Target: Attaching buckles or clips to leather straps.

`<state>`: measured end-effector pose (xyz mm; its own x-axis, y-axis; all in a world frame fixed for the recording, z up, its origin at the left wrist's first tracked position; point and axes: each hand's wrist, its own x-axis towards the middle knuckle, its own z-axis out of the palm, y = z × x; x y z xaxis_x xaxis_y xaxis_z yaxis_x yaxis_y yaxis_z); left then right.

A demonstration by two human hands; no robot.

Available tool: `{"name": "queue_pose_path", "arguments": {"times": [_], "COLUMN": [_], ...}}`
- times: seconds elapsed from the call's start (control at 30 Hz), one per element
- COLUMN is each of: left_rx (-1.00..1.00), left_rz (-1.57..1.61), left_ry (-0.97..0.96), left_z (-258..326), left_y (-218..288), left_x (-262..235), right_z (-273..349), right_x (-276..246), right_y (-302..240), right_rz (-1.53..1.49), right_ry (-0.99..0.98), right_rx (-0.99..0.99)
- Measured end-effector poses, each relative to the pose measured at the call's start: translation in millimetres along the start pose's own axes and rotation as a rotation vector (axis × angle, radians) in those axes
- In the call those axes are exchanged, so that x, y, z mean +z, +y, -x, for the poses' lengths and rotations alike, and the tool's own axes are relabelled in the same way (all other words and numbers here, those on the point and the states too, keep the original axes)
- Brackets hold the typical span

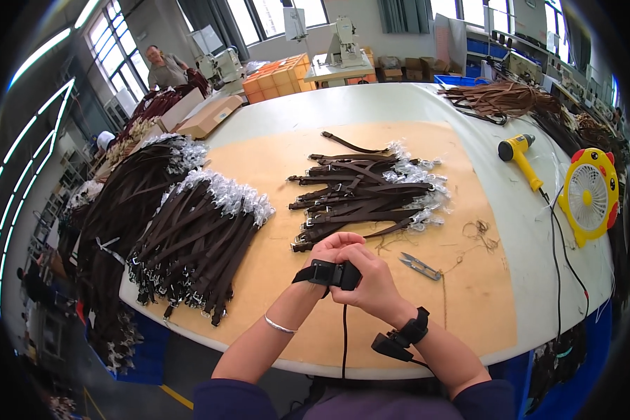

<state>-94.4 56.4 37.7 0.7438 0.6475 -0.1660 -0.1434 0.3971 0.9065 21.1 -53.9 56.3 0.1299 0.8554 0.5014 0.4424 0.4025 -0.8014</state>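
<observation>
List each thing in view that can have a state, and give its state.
Left hand: closed on the dark strap.
Right hand: closed on the same strap.
Dark strap: held above the table by both hands.
Thread snips: lying flat, untouched.
Yellow heat gun: lying on its side.
Yellow fan: standing upright.
Strap pile: loose, unsorted.

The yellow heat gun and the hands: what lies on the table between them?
In the head view, small thread snips and loose thread scraps lie on the tan mat between the heat gun and the right hand.
</observation>
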Motion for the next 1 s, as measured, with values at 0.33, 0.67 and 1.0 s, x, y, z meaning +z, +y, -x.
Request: {"name": "queue_pose_path", "arguments": {"times": [0.33,0.67,1.0], "left_rx": [0.307,0.446,0.702], "left_rz": [-0.919,-1.392,-1.607], "left_ry": [-0.094,-0.233,0.171], "left_z": [45,143,113], "left_y": [-18,17,1], "left_x": [-11,-1,12], "right_z": [17,2,-18], "right_x": [0,-20,36], "right_y": [18,35,60], "right_rz": [-0.015,-0.012,0.5], "right_ry": [-0.046,0.049,0.127], "right_rx": [0.035,0.377,0.067]}}
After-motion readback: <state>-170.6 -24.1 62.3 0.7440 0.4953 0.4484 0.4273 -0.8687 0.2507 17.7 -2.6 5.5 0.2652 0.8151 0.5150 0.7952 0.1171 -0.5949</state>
